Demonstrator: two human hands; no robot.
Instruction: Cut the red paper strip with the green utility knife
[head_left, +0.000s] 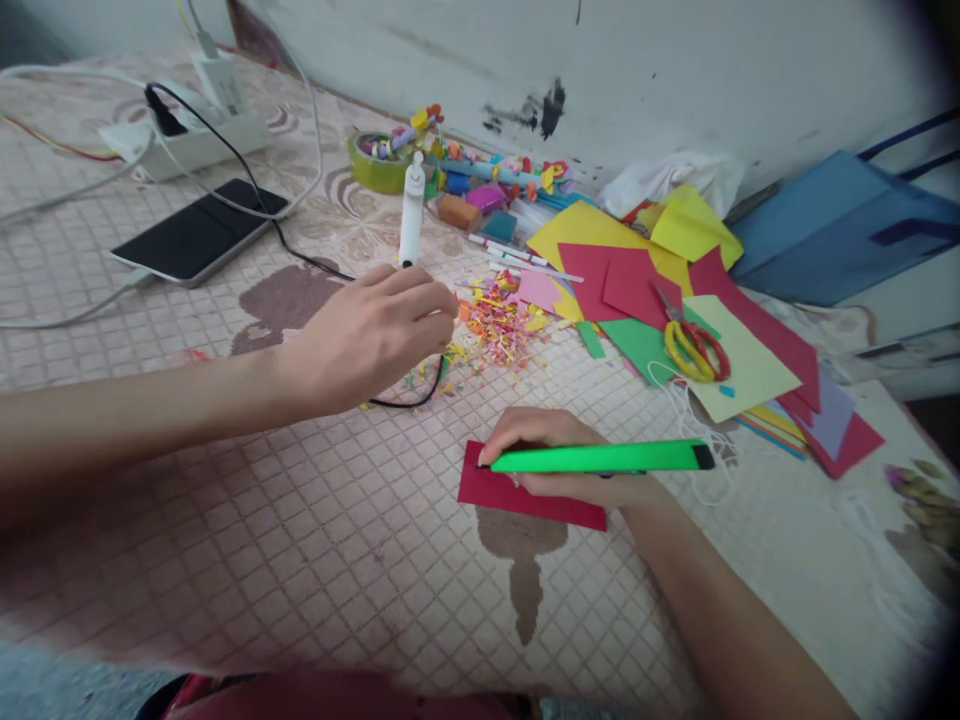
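Observation:
My right hand (555, 440) is closed around a long green pen-like tool (600, 458) with a black far end. Its dark tip meets the left part of a red paper strip (525, 505), which lies flat on the patterned tablecloth; my fingers rest over the strip. Farther left, my left hand (375, 335) is curled palm down, its fingertips mostly hidden. Just beyond its knuckles is a slim white tube (411, 212) with a narrow tip; whether the hand touches it, I cannot tell. A black cord (409, 404) passes behind this hand and loops out below it.
Small coloured paper scraps (502, 325) are heaped beyond my hands. Scissors (694, 350) lie on coloured sheets (750, 365) at right, near white string (686, 425). Green tape (375, 170) stands by the wall. A phone (202, 230) and power strip (202, 140) are at left.

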